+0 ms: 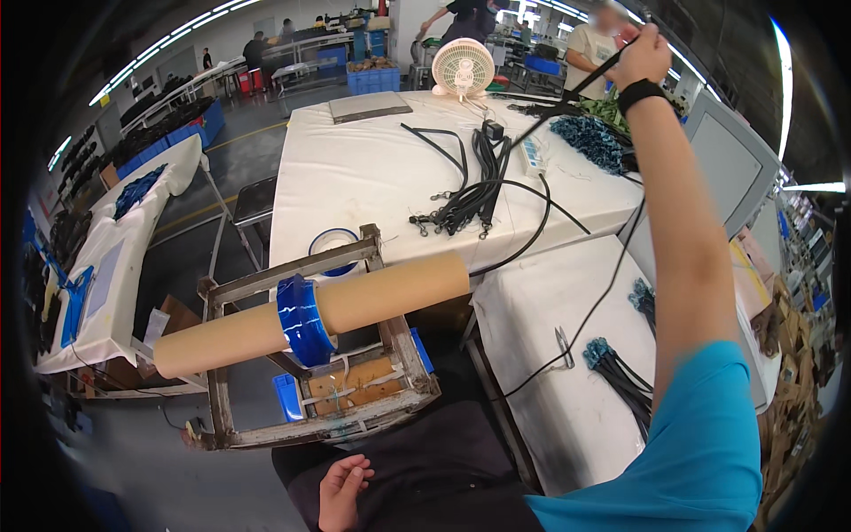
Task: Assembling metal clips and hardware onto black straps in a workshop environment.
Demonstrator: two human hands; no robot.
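Observation:
High at the right, my right hand (644,58) is closed around a black cord (581,91). That cord slants down to the left toward the white-covered table. A bunch of black cords (483,191) with metal snap hooks lies on the tabletop. My left hand (344,492) rests low by my dark clothing, with its fingers curled in and nothing visible in them. In front of it stands a worn wooden frame (409,363). Across the frame lies a cardboard tube (399,291) with a roll of blue tape (303,321) around it.
A white fan (463,69), a power strip (533,156) and blue-black tufted cords (589,142) are on the table (337,182). Small snips (564,348) and tufted black cords (620,381) lie on the lower surface at right. A person (589,44) stands beyond the table.

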